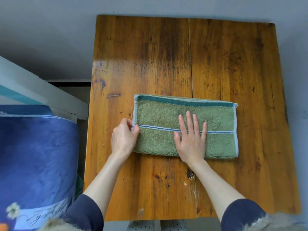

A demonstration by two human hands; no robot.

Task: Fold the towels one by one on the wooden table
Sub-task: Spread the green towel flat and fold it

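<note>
The green towel (185,127) lies on the wooden table (166,55), in the near half and slightly right of centre, already folded into a long band running left to right. A dark green border runs along its far edge, a thin blue and white stripe crosses its middle lengthwise, and pale binding shows at both short ends. The near long edge looks rounded, which suggests the fold lies there with the free edges at the far side. The left hand (125,137) is at the towel's left short end, fingers and thumb curled and pinching the edge near the stripe, apparently to lift that end for a crosswise fold. The right hand (191,137) lies flat on the middle of the towel, fingers straight and spread, grasping nothing; in my judgement it presses the layers down and marks the line over which the left end would turn. The step in hand appears to be the second fold of this towel. Only this one towel is visible on the table. To the left of the table stands a white rail (41,90), and nearer, a blue printed cloth (36,155) with a flower motif and script lettering.
</note>
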